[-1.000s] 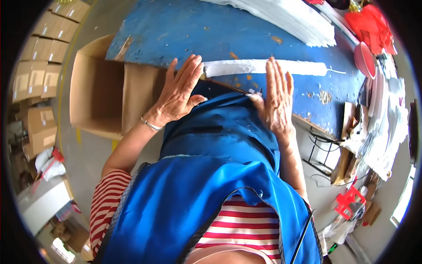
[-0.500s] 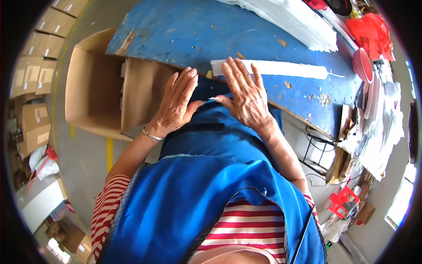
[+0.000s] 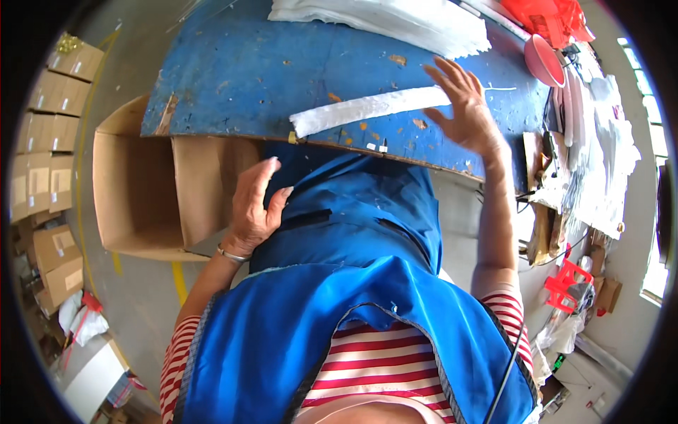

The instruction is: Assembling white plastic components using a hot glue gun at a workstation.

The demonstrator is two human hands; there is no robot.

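1. Head view: we see a long white fibrous strip (image 3: pixel 367 107) lying flat across a worn blue table (image 3: pixel 282 71) with chipped paint, near its front edge.
2. Our right hand (image 3: pixel 462 109) hovers over the strip's right end, fingers spread, gripping nothing.
3. Our left hand (image 3: pixel 256 205) rests flat and loose on the blue apron (image 3: pixel 353 233) below the table edge.
4. An open cardboard box (image 3: pixel 141 191) sits left, under the edge; stacked cartons (image 3: pixel 49 141) line the concrete floor.
5. White sheets (image 3: pixel 395 21) are piled at the table's far side.
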